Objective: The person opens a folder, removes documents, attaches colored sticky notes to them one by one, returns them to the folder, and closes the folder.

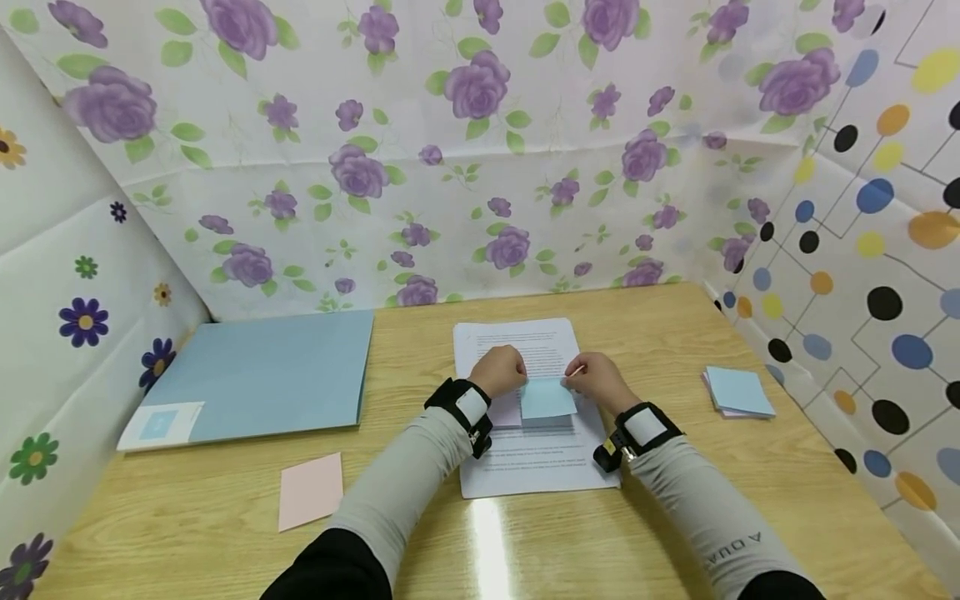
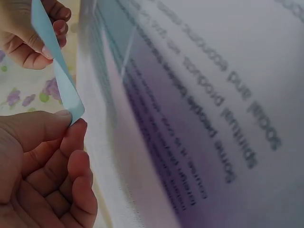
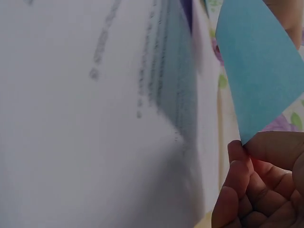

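Observation:
A light blue sticky note is held between both hands, raised over the stack of printed sheets. My left hand pinches one corner of it between thumb and forefinger, with the other fingers curled. My right hand pinches another corner in the same way; in the right wrist view the note slants up from those fingertips. Seen edge-on in the left wrist view, the note stands off the page. A lilac sticky note lies on the printed sheet, partly covered by the left hand.
A large grey-blue folder with a white label lies at the left. In front of it is a pink sticky note. A small pile of sticky notes, blue on top, sits at the right. Patterned sheets wall the table's back and sides.

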Demonstrator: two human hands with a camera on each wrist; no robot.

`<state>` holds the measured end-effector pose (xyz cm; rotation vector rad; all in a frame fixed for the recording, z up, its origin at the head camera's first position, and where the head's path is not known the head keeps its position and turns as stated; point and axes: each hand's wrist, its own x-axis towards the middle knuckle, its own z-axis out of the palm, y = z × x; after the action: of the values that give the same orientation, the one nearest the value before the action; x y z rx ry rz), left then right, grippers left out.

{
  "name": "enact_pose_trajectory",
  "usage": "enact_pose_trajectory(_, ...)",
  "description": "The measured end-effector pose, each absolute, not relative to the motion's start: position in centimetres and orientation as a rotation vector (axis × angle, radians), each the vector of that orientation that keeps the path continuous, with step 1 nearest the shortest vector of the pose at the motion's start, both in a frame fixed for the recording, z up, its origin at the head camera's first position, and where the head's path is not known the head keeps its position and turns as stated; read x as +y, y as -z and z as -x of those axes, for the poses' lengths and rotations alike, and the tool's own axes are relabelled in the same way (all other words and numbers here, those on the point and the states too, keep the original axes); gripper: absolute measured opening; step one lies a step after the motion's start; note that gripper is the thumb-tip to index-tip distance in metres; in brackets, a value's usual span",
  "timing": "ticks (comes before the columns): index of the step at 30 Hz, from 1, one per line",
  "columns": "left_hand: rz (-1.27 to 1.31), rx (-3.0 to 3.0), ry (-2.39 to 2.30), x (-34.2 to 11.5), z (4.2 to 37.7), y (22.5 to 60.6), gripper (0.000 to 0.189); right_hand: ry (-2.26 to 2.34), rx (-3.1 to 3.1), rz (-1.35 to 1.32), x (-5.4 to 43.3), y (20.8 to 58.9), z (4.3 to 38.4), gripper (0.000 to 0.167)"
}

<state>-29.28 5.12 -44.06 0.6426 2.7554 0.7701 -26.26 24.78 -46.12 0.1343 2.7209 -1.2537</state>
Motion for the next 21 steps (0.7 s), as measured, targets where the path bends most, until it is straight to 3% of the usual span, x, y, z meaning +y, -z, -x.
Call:
enact_pose_trajectory(10, -0.618, 2.782, -0.747, 5.6, 29.5, 45.7, 0.015, 1.117, 2.780, -0.119, 24.2, 47.0, 26.8, 0.012)
enact_pose_trajectory(21, -0.600, 2.797, -0.731, 6.4, 29.6, 45.9, 0.030, 1.047, 2.774, -0.127, 24.2, 47.9, 27.8, 0.017)
